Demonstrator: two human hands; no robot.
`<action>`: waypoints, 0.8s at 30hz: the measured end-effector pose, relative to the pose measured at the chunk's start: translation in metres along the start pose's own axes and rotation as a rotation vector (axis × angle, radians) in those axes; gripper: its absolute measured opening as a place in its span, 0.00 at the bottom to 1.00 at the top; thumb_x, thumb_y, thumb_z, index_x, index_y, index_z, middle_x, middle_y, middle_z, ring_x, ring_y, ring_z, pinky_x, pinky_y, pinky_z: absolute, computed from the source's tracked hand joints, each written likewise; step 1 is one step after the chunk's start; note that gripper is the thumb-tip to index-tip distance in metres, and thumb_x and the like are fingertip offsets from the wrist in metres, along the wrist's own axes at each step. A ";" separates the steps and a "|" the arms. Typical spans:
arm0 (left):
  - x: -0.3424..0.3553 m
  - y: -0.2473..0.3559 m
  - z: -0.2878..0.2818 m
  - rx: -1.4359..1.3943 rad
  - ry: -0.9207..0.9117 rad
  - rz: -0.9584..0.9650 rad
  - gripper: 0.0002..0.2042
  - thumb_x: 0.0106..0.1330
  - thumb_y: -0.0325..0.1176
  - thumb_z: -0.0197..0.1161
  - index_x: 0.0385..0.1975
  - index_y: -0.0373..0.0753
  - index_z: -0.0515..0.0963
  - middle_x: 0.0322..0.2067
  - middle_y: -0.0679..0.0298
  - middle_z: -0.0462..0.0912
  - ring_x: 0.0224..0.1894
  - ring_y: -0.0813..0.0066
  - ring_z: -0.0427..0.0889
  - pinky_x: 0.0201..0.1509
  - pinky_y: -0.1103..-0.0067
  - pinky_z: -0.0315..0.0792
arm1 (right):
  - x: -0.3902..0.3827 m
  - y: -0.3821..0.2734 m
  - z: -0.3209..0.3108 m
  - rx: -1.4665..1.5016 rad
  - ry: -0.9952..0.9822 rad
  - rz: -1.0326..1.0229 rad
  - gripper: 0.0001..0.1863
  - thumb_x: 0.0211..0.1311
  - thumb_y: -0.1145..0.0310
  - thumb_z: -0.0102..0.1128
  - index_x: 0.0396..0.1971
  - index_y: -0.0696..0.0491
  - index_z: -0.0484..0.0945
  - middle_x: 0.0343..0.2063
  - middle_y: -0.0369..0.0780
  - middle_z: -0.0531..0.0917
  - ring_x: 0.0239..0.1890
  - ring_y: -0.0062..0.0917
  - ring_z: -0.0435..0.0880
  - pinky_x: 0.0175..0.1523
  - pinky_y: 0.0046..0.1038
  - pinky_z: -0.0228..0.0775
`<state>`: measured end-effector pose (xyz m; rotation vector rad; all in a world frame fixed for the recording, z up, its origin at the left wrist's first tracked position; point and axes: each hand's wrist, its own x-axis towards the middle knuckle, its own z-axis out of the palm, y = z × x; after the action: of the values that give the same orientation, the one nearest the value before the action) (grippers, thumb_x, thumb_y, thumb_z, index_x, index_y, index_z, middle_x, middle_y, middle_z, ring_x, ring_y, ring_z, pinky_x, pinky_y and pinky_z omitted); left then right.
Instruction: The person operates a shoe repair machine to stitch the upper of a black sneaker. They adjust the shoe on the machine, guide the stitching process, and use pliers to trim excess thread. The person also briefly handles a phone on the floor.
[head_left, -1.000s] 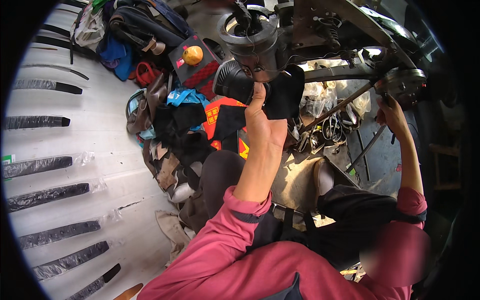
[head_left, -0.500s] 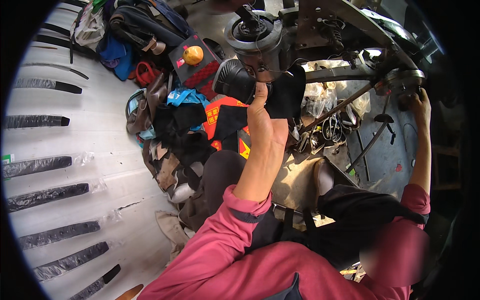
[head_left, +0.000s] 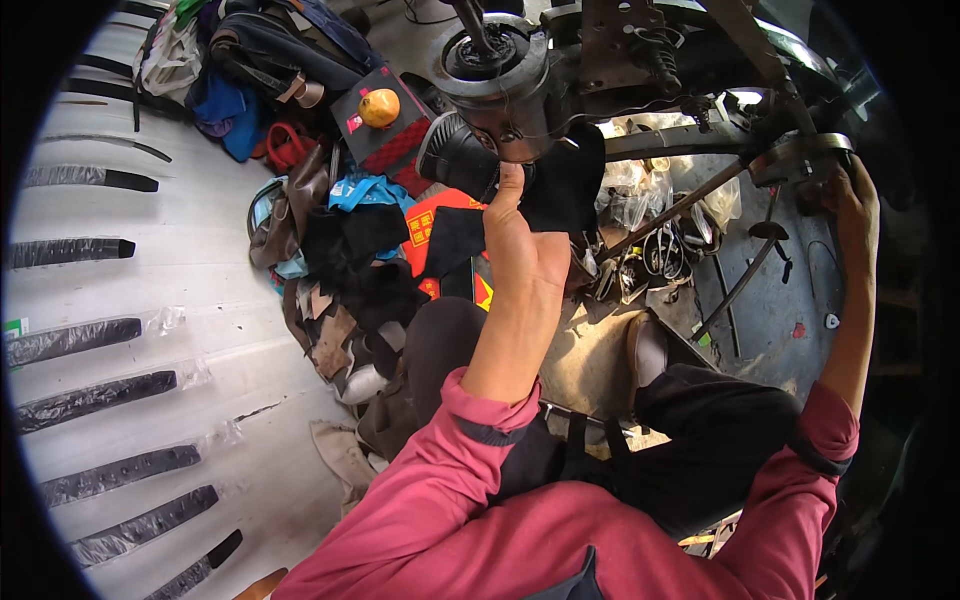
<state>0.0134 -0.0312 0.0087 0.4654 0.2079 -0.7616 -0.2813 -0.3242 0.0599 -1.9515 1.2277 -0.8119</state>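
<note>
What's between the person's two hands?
In the head view, from left hand to right hand: black material, plastic bags, a slanting rod, then a grey surface.

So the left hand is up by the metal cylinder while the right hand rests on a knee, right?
Not quite: the head view shows the right hand up at the round metal wheel instead. The left hand is indeed up by the metal cylinder.

One left hand (head_left: 525,240) at one black shoe (head_left: 455,157), one right hand (head_left: 850,198) at one wheel (head_left: 795,162), one fruit (head_left: 380,108) on one box (head_left: 403,135), at least five wrapped strips (head_left: 95,400).
</note>
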 end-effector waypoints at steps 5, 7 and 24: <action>0.001 0.001 -0.001 -0.056 -0.048 -0.025 0.15 0.78 0.32 0.59 0.59 0.32 0.77 0.59 0.53 0.83 0.62 0.54 0.82 0.74 0.58 0.72 | 0.030 0.081 -0.007 -0.168 0.074 0.085 0.10 0.78 0.66 0.51 0.46 0.54 0.79 0.26 0.34 0.83 0.27 0.16 0.81 0.34 0.22 0.70; 0.001 0.000 -0.001 -0.042 -0.024 -0.003 0.15 0.78 0.31 0.59 0.59 0.32 0.77 0.59 0.53 0.83 0.63 0.54 0.82 0.74 0.58 0.72 | 0.022 0.102 0.013 -0.252 -0.018 0.218 0.11 0.76 0.63 0.54 0.46 0.55 0.78 0.23 0.36 0.81 0.23 0.19 0.81 0.29 0.26 0.70; 0.004 0.002 0.000 -0.027 -0.028 -0.030 0.16 0.77 0.33 0.61 0.60 0.33 0.77 0.60 0.55 0.83 0.63 0.56 0.82 0.74 0.59 0.71 | 0.032 0.068 -0.017 -0.235 0.072 0.050 0.14 0.77 0.62 0.54 0.52 0.53 0.82 0.25 0.34 0.80 0.27 0.18 0.79 0.35 0.24 0.70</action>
<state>0.0173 -0.0320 0.0079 0.4267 0.1987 -0.7933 -0.3173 -0.3799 0.0193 -2.0815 1.4656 -0.7465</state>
